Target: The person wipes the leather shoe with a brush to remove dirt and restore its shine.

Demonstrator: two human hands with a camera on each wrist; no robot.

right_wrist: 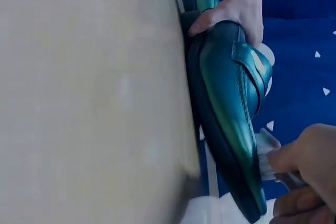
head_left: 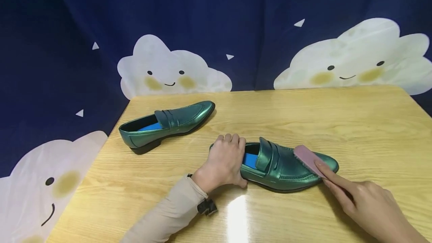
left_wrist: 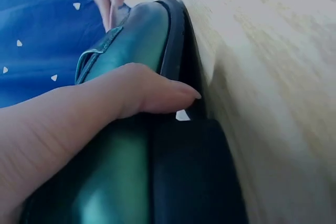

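Observation:
A metallic green loafer (head_left: 287, 166) with a blue insole lies on the table, its toe pointing right. My left hand (head_left: 224, 162) grips it around the heel end; in the left wrist view the thumb (left_wrist: 152, 93) lies along the side just above the sole. My right hand (head_left: 368, 201) pinches a pink brush (head_left: 308, 160), whose bristles touch the upper near the toe. The right wrist view shows the pale bristles (right_wrist: 264, 156) against the loafer (right_wrist: 223, 93). The loafer's heel is mostly hidden behind my left hand in the head view.
A matching green loafer (head_left: 168, 125) stands at the table's back left, toe to the right. The wooden table (head_left: 337, 119) meets a dark blue curtain (head_left: 249, 18) with cloud prints. A small black object (head_left: 207, 207) hangs at the left cuff.

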